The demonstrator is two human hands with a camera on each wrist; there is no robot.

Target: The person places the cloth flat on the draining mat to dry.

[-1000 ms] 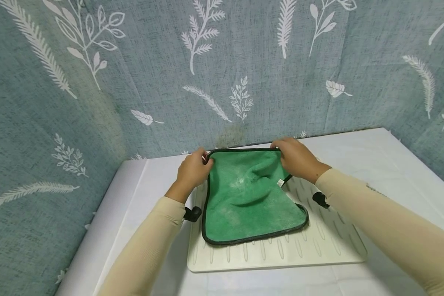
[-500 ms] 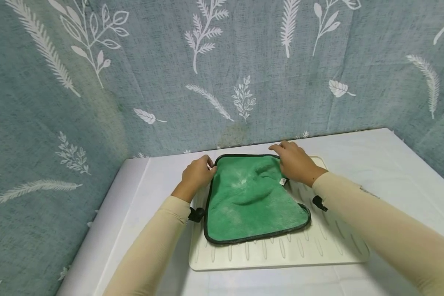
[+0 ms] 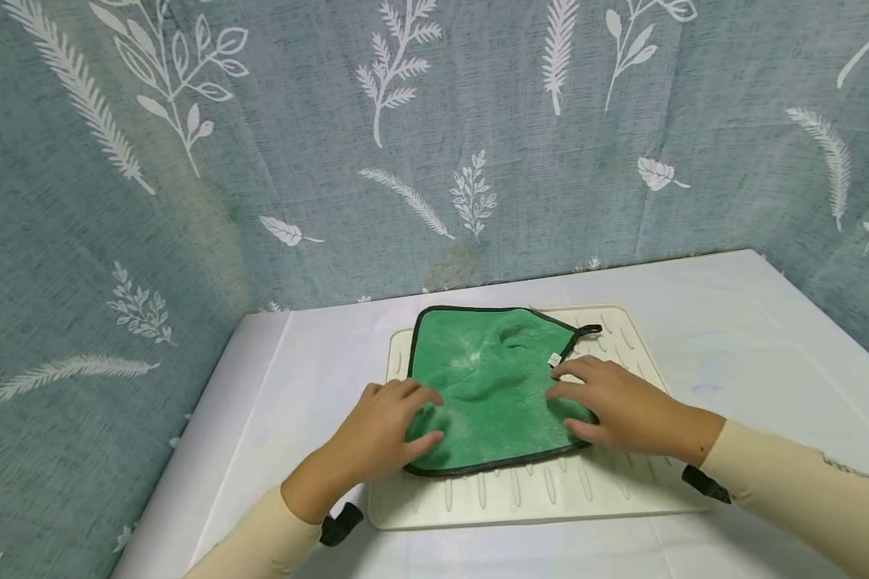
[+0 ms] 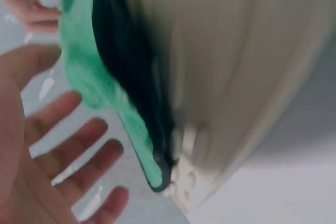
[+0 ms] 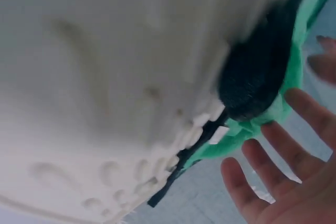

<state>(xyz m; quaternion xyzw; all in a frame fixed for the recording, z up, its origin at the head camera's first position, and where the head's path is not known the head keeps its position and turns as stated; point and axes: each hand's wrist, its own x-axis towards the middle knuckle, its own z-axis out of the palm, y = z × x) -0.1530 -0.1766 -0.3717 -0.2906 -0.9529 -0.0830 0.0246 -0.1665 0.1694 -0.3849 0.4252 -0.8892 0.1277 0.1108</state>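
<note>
A green plush cloth (image 3: 478, 378) with dark edging lies rumpled on a cream ribbed mat (image 3: 521, 494). Its far right corner carries a dark loop, and a small white tag shows on the right edge. My left hand (image 3: 380, 430) hovers at the cloth's near left side, fingers spread and holding nothing. On the other side my right hand (image 3: 615, 406) is over the near right corner, its fingers apart and loosely bent. Both wrist views show spread fingers beside the cloth's edge; the cloth's underside (image 5: 252, 72) looks dark there.
The mat rests on a white-covered table (image 3: 724, 338). Behind and to the left rises a grey-blue leaf-patterned fabric wall (image 3: 507, 121). Dark wrist-camera straps sit under both sleeves.
Both hands have let go of the cloth's far corners and come back toward the near side. The far edge has settled onto the mat, uncovering the loop at the far right corner.
</note>
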